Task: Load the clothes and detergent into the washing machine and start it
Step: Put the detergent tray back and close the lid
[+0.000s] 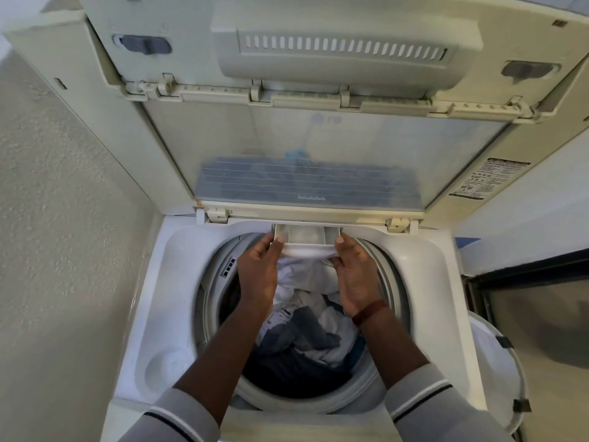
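Below my head camera, the washing machine is filling most of the view, standing against a rough pale wall on my left. Its lid is standing folded open and upright at the back, with a warning sticker showing on the machine's right side. Inside the round drum, the clothes are lying in a heap, white pieces on top toward the back and darker blue and grey ones toward the front.

At the back rim of the drum opening, a small white detergent drawer is sticking out from under the lid hinge. I am reaching both arms over the drum to it. My left hand is gripping the drawer's left end, with the thumb lying on top of the corner and the fingers curled under it. My right hand is holding the drawer's right end, thumb resting against the front corner and the other fingers wrapped underneath, out of my sight. Whether any detergent is lying in the drawer, I cannot tell.

A dark red band is sitting on my right wrist, and grey sleeves with dark and white stripes are covering both forearms. To the right of the machine, a white laundry basket is standing on the floor.
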